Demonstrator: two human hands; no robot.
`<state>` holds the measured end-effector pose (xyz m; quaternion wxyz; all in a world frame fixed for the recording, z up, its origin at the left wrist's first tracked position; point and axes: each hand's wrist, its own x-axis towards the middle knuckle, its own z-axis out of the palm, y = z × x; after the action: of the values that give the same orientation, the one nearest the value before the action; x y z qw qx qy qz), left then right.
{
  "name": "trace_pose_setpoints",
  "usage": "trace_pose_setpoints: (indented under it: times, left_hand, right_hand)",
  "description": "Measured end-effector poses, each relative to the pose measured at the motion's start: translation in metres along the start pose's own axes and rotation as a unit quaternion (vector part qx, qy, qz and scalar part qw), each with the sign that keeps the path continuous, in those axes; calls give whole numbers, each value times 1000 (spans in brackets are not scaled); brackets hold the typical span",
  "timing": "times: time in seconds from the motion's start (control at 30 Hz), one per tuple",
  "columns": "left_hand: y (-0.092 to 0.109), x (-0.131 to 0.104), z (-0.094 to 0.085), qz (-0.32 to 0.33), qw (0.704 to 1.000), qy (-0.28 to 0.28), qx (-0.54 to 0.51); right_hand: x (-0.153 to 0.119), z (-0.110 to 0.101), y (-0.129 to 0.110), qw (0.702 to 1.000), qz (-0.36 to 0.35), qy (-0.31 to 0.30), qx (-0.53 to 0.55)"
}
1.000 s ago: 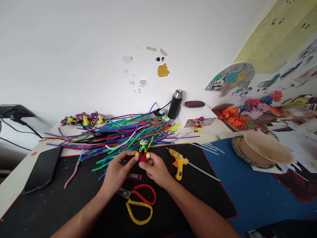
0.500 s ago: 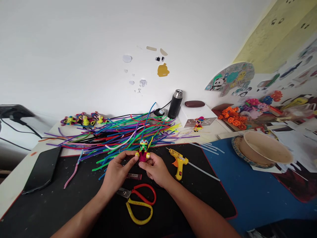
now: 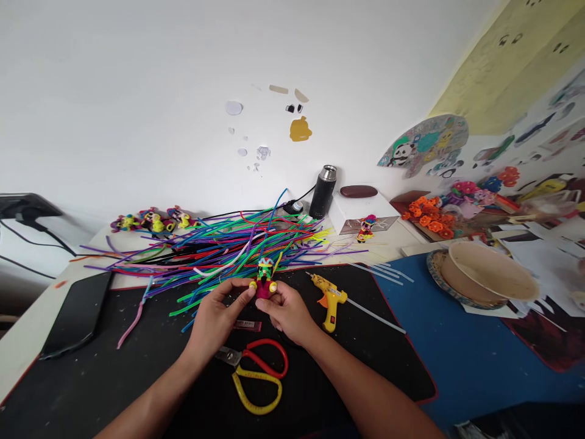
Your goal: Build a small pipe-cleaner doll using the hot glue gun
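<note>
A small pipe-cleaner figure with a green face, a patterned cap, a magenta body and yellow hands is held upright between both hands. My left hand pinches its left side between thumb and fingers. On the other side, my right hand grips the body and arm. Just below lie scissors with one red and one yellow handle, their blades partly hidden by my left hand. A yellow glue gun with a glue stick rests to the right on the black mat.
Colourful pipe cleaners spread behind the hands. Several finished figures lie at the back left, another figure by a white box. A phone, a black bottle and a bowl stand around.
</note>
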<state>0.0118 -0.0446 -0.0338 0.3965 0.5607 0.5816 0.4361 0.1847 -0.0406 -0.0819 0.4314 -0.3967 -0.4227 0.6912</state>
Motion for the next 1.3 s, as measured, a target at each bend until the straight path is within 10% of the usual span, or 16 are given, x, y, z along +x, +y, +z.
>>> trace_pose_setpoints:
  times: [1.3]
  left_hand:
    - [-7, -2, 2, 8, 1000, -1, -1]
  right_hand:
    - [-1, 1, -1, 1000, -3, 1, -7]
